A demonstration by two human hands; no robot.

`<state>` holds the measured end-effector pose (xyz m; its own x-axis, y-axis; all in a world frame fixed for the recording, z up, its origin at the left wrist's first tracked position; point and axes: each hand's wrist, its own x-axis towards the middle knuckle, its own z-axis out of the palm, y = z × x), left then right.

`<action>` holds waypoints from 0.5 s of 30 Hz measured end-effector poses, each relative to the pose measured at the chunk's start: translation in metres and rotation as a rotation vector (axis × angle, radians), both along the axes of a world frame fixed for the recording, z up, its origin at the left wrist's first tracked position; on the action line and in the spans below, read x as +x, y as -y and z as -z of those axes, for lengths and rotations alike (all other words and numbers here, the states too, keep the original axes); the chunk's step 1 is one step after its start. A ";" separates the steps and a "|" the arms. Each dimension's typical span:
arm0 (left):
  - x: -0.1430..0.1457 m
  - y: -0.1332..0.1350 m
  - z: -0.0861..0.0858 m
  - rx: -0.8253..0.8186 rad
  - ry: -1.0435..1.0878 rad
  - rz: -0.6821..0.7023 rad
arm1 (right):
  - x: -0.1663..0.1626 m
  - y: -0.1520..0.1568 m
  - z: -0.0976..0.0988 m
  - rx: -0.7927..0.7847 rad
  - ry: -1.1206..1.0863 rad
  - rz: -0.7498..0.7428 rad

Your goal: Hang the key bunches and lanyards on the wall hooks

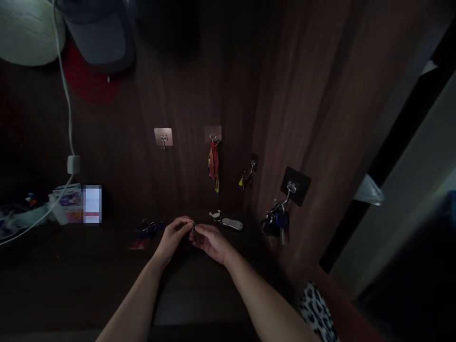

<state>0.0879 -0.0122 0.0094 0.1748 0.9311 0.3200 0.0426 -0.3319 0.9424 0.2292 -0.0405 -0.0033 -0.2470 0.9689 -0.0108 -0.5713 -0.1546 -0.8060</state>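
Above the dark shelf, my left hand (174, 235) and my right hand (213, 241) meet, both closed in a pinch on a small key ring (193, 228). Fingers cover most of the ring, and what hangs from it is hard to make out in the dim light. Just beyond my right hand lies a grey key fob (232, 223) with a light metal piece (215, 215) beside it. To the left of my left hand rests a bunch of dark blue and red key items (144, 232).
On the back panel are a bare hook (163, 137) and a hook with red and yellow cords (213, 164). Keys hang on the right panel, a small bunch (244, 180) and a larger one (276, 221). A white cable (64, 85) and a lit screen (92, 203) are at left.
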 end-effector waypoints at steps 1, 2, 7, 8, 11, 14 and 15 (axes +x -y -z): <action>0.000 0.000 0.000 0.002 -0.008 0.000 | 0.000 0.000 0.000 0.001 -0.001 0.003; 0.000 0.000 -0.001 0.002 -0.014 0.005 | 0.001 -0.001 0.001 0.003 -0.003 0.009; -0.002 -0.007 0.007 0.055 -0.150 -0.061 | 0.008 -0.008 -0.001 0.006 -0.098 0.136; -0.002 -0.009 0.011 0.093 -0.231 -0.084 | 0.011 -0.009 -0.002 -0.004 -0.141 0.178; -0.003 -0.013 0.020 0.222 -0.510 -0.013 | 0.020 -0.015 -0.011 -0.058 -0.301 0.329; -0.004 -0.013 0.024 0.273 -0.648 0.074 | 0.031 -0.022 -0.026 -0.135 -0.430 0.483; -0.004 -0.012 0.024 0.272 -0.661 0.069 | 0.034 -0.025 -0.032 -0.162 -0.455 0.527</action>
<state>0.0836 0.0002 -0.0145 0.4677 0.8134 0.3459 0.5467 -0.5738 0.6098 0.2631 -0.0156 0.0291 0.2398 0.9555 -0.1718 -0.8770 0.1373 -0.4605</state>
